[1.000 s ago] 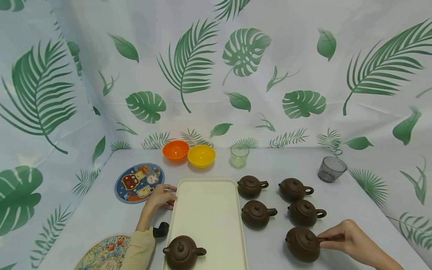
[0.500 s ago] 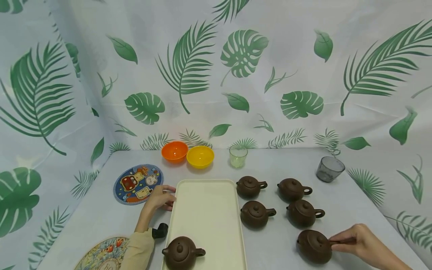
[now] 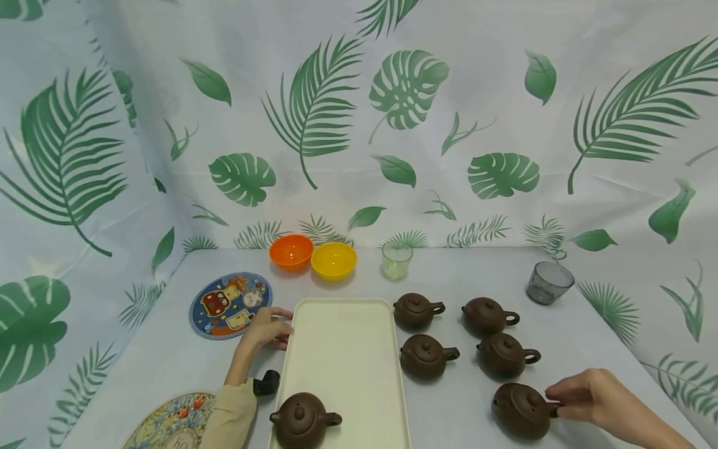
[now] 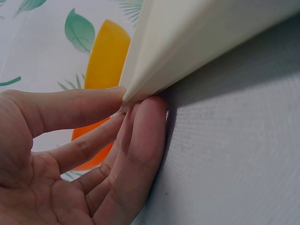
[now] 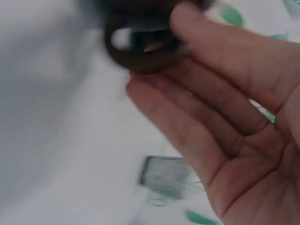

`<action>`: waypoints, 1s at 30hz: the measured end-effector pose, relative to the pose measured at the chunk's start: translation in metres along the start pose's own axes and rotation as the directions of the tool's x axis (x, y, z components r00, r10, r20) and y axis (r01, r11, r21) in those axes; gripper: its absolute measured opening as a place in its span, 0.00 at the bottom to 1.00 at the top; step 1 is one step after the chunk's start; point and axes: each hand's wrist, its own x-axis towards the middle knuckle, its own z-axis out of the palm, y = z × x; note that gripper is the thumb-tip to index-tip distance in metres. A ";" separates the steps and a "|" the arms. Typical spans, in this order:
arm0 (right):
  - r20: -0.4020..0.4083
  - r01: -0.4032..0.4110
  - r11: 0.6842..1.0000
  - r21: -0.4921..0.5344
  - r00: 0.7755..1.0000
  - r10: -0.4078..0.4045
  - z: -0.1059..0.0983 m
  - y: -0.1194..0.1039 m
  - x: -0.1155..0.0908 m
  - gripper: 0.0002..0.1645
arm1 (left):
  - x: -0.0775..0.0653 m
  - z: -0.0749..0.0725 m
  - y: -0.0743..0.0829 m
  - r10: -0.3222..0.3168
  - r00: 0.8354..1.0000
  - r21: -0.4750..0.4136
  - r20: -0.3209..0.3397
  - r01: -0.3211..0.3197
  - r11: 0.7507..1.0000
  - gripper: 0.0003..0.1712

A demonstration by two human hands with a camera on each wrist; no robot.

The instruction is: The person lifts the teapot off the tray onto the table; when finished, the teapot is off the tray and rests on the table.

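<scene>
My left hand (image 3: 268, 328) pinches the left edge of a cream rectangular tray (image 3: 348, 349), thumb at the rim and fingertips underneath in the left wrist view (image 4: 136, 122). On the tray's near end sits a brown teapot (image 3: 301, 421). My right hand (image 3: 591, 396) is at the handle of another brown teapot (image 3: 521, 410) on the table at the near right, thumb and fingers parted around it. The right wrist view shows that looped handle (image 5: 145, 61), blurred, beside the fingertips.
Several more brown teapots (image 3: 426, 357) stand right of the tray. Behind are an orange bowl (image 3: 291, 252), a yellow bowl (image 3: 334, 261), a green glass (image 3: 397, 260) and a grey glass (image 3: 550, 282). Two patterned mats (image 3: 231, 305) lie on the left. A leaf-print cloth hangs behind.
My right hand has shifted the near-right teapot rightward, away from the tray, and its fingers have since loosened from the handle. The left hand and the tray stay put.
</scene>
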 end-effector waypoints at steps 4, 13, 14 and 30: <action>-0.068 -0.124 0.984 -0.126 0.991 0.116 -0.003 -0.031 0.004 0.20 | -0.001 0.001 0.000 0.000 1.000 -0.006 0.005 0.000 1.000 0.23; -0.142 0.128 0.989 -0.073 0.980 -0.138 0.048 -0.096 0.058 0.19 | 0.000 -0.001 -0.001 0.006 1.000 0.010 -0.008 -0.006 1.000 0.23; -0.132 0.166 0.985 -0.055 0.976 -0.172 0.056 -0.101 0.066 0.18 | 0.000 -0.001 -0.001 0.007 1.000 0.008 -0.007 -0.006 1.000 0.23; -0.018 0.302 0.952 0.043 0.953 -0.301 0.159 -0.173 0.163 0.15 | 0.002 0.000 -0.003 -0.004 1.000 0.003 -0.007 0.004 1.000 0.22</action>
